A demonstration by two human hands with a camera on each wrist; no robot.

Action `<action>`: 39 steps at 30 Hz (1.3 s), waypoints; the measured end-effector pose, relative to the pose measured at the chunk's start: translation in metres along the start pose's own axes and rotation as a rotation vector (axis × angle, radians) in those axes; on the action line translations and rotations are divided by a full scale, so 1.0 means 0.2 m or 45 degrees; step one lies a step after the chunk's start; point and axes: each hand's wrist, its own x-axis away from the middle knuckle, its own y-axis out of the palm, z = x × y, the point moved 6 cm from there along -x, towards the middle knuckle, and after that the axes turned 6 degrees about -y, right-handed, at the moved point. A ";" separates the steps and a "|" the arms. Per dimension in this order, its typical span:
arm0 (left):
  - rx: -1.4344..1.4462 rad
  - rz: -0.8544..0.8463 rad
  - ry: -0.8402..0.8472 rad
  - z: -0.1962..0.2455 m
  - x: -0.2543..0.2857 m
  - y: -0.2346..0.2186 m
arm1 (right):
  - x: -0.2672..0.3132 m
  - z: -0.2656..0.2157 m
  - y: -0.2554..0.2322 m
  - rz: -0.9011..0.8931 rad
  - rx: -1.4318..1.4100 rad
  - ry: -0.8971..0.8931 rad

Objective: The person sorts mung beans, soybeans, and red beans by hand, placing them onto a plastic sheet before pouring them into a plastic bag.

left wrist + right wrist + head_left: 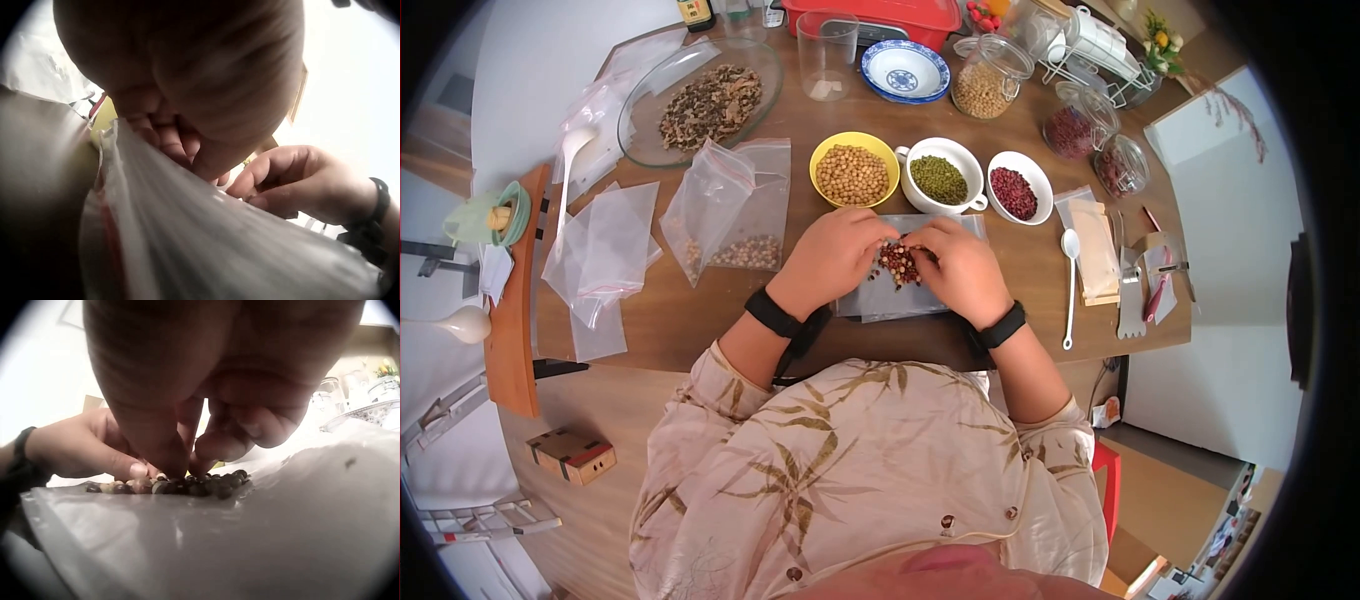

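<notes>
Mixed beans [899, 264], red, dark and pale, seen in a small heap on a clear bag [900, 304], between both hands at the table's near side. Left hand [833, 252]: fingers bent and lowered at the heap's left edge, gap nearly closed. Right hand [962, 268]: fingers and thumb bent down onto the beans, small gap; in neither hand possible to tell whether a bean is pinched. Just beyond, in a row on the brown wooden table [1025, 280]: yellow bowl [817, 160] of tan beans, white cup [948, 207] of green beans, white bowl [1039, 176] of dark red beans. To left, more bags [608, 250] and glass dish [750, 62] of dried brown pieces. To right, white spoon [1069, 300]. Toward far side, patterned plate [905, 72], lidded jars [998, 72] and wire rack [1100, 58]. Around the table: wooden floor [650, 430] with cardboard box [572, 455], pale wall [1240, 370] at right.
</notes>
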 end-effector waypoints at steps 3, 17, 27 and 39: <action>0.012 -0.007 0.029 0.01 0.00 0.00 | -0.01 0.01 -0.01 -0.026 -0.020 0.047; -0.015 0.030 -0.013 -0.02 0.02 0.02 | 0.01 0.02 0.00 -0.025 -0.109 0.183; 0.883 -0.038 -0.536 -0.02 0.02 -0.03 | -0.03 -0.11 -0.16 0.166 -0.219 0.228; 1.897 -0.238 -0.866 -0.08 0.05 0.09 | -0.09 -0.11 -0.13 0.200 -0.420 0.190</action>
